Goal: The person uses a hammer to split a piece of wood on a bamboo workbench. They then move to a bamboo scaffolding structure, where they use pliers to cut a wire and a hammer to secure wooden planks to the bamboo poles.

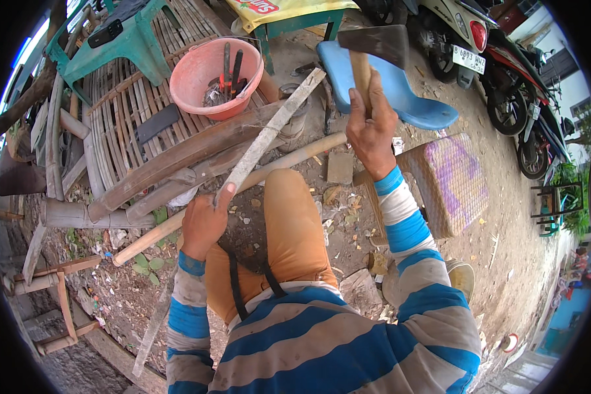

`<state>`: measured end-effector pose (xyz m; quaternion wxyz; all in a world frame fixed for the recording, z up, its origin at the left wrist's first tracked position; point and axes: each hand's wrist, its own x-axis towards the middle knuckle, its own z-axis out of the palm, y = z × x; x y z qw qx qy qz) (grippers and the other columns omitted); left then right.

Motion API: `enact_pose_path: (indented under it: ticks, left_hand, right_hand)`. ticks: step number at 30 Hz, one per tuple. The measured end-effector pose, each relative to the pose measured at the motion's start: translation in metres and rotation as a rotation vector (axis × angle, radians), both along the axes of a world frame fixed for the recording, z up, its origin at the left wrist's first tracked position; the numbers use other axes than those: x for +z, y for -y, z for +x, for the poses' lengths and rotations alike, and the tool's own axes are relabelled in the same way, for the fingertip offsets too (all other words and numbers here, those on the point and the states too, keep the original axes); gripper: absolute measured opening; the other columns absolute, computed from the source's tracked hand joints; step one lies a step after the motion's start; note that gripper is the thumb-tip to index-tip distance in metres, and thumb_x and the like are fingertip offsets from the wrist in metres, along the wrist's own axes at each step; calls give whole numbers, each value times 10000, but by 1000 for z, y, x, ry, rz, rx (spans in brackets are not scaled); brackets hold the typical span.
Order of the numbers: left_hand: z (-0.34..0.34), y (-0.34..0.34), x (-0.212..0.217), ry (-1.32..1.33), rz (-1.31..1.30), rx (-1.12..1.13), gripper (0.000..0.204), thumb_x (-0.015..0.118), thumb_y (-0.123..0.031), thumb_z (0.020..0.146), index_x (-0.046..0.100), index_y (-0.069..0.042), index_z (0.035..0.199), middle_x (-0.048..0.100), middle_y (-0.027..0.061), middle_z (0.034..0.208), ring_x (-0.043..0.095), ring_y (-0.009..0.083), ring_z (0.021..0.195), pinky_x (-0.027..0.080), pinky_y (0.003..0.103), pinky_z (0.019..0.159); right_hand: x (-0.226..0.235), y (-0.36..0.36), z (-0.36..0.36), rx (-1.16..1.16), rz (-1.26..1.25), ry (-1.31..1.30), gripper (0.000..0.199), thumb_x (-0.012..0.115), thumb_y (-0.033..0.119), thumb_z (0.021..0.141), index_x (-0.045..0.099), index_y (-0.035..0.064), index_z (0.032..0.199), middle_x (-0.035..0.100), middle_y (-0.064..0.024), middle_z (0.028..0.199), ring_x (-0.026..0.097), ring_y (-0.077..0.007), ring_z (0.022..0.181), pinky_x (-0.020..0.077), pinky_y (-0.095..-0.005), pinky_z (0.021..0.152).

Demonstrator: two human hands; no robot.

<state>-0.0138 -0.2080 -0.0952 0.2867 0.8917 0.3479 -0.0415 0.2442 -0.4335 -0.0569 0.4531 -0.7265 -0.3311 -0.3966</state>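
Note:
My left hand [205,224] is closed around the lower end of a flat, greyish wooden strip [274,130], its thumb lying along the top. The strip slants up and away to the right, its far end near a bamboo bench. My right hand [372,134] grips the wooden handle of a hatchet [382,47], raised to the right of the strip and apart from it. Its broad dark blade is slightly blurred. Behind my left hand, a long round pole [295,155] passes beneath the strip.
A pink bucket [184,88] with tools stands on the bamboo bench [115,134], beside a green plastic chair [121,49]. A blue plastic seat [407,108] and a patterned padded stool [456,184] lie to the right. Parked motorcycles [499,98] stand farther right.

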Motion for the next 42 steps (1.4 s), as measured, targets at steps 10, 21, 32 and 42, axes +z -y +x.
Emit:
enact_pose_path:
  ticks: [10, 21, 32, 42]
  left_hand:
    - [-1, 4, 2, 18, -12, 4, 815, 486, -719, 969, 740, 43, 835, 697, 315, 903, 661, 510, 884, 520, 552, 814]
    - [-7, 3, 0, 72, -6, 7, 822, 494, -723, 965, 721, 44, 776, 687, 306, 810, 665, 507, 827, 521, 564, 762]
    - [-4, 2, -6, 109, -17, 5, 841, 535, -723, 950, 693, 98, 859, 691, 276, 756, 697, 435, 714, 561, 482, 689]
    - [-36, -48, 2, 95, -1123, 69, 720, 459, -684, 1020, 558, -56, 681, 472, 49, 458, 458, 161, 318, 376, 304, 305]
  right_hand:
    - [17, 7, -9, -14, -42, -104, 491, 689, 78, 941, 579, -2, 1413, 714, -267, 921, 709, -414, 740, 559, -461, 684]
    - [46, 6, -12, 52, 11, -186, 490, 702, 34, 939, 580, -1, 1413, 713, -288, 946, 725, -438, 836, 569, -386, 754]
    - [13, 26, 5, -81, -205, -267, 463, 682, 101, 936, 594, -87, 1349, 729, -300, 984, 736, -419, 861, 561, -446, 756]
    - [0, 21, -28, 257, 312, -966, 225, 698, 160, 987, 586, -10, 890, 581, -32, 641, 511, -96, 412, 373, -262, 349]
